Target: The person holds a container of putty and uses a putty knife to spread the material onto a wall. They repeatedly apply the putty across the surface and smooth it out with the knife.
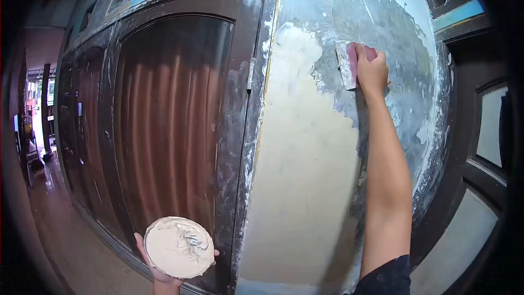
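The right hand [373, 71] gripped the scraper [347, 68] at the grey part of the wall [404, 43], the left hand [164, 278] clasped the putty [169, 246] below, so spreading seemed in progress, and the next stroke probably called for even pressure.

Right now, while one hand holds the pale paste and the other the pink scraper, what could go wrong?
The pale paste might spill if the left hand tips. The right hand might leave ridges if it tilts the pink scraper against the patchy wall.
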A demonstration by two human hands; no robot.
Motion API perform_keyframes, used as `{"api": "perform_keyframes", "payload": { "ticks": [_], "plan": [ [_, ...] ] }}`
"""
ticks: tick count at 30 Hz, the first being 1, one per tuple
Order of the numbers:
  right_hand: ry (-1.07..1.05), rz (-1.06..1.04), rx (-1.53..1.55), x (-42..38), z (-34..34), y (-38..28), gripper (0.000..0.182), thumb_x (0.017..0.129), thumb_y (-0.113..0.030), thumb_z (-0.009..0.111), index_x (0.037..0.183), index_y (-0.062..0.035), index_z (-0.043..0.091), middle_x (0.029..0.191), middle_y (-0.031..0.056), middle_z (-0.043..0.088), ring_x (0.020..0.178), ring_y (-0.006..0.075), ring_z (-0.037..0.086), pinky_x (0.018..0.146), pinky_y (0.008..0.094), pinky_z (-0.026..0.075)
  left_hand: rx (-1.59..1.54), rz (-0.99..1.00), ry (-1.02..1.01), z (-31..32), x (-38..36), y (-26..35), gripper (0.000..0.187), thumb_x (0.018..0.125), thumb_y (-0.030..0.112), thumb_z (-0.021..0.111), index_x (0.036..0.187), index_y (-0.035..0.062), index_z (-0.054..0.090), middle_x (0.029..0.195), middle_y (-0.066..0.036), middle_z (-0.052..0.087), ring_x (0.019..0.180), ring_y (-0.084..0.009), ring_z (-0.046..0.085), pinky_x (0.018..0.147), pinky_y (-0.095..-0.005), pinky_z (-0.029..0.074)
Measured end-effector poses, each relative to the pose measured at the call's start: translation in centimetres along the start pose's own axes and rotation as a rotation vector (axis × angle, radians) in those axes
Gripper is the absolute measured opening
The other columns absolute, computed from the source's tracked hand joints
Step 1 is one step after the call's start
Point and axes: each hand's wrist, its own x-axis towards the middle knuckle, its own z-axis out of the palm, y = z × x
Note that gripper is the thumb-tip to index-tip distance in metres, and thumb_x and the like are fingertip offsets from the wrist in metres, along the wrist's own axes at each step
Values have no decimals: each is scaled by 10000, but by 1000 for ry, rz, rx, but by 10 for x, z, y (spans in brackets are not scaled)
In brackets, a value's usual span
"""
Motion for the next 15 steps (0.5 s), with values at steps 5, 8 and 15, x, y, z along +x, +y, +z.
{"api": "perform_keyframes", "payload": {
  "ticks": [5, 8, 15],
  "plan": [
    [-274, -268, 530, -30, -37, -21, 414, 927, -312, 770, 1166, -2, 636, 1088, 202, 697, 1035, 377, 649, 908, 441, 519, -11, -29, 4, 7, 3, -17, 1204, 789, 993, 319, 1562, 73, 400, 1441, -355, 514, 1179, -700, 531, 970, -826, 443],
    [-389, -771, 588, -84, -73, -35, 303, 885, -159, 760, 1144, -30, 668, 993, 146, 723, 920, 352, 635, 878, 438, 517, 45, -146, -148, 4, 12, -30, 1182, 807, 981, 294, 1555, 74, 421, 1467, -317, 519, 1208, -667, 535, 997, -837, 402],
    [-830, -1346, 349, -221, -160, -12, 264, 866, -211, 652, 1130, -219, 661, 1092, -54, 690, 1013, 242, 600, 759, 408, 448, 161, -141, -264, 52, 39, -64, 1116, 862, 934, 311, 1488, 28, 493, 1414, -309, 574, 1205, -565, 600, 950, -763, 503]
  ]
}}
